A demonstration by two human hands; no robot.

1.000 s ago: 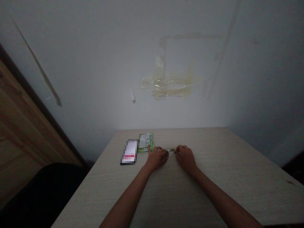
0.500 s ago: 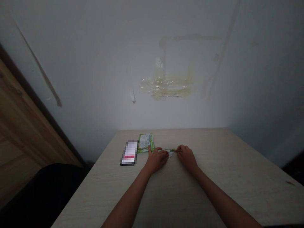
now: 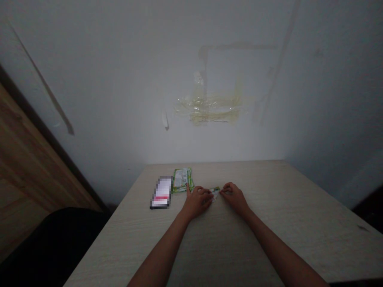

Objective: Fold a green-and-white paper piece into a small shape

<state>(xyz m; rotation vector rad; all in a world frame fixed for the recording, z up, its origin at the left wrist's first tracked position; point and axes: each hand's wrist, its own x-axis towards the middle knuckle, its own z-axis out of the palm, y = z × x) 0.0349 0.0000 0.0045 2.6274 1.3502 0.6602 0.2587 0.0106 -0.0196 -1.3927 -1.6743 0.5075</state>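
Note:
A small green-and-white packet point(image 3: 214, 194) lies on the table between my two hands, partly hidden under fingers. My left hand point(image 3: 197, 202) is bent over its left part, fingers curled down and holding it against the tabletop. The thumb side of that hand reaches the lower edge of some flat green-and-white packets point(image 3: 182, 178). At the small packet's right corner, my right hand point(image 3: 235, 196) has its fingertips pinched together, the thumb and index finger closed on the edge. How firmly each hand grips is too small to see.
A phone point(image 3: 162, 192) with a blurred screen lies left of the flat packets. The pale wooden table point(image 3: 269, 223) meets a grey wall point(image 3: 125, 79) bearing peeling clear tape point(image 3: 209, 108). A black object point(image 3: 60, 239) and wooden boards point(image 3: 18, 159) are at the left.
The right fingertips have shifted slightly at the packet's right corner, and the packet shows a bit more tilted. My left hand stays in nearly the same place. The view has moved a little.

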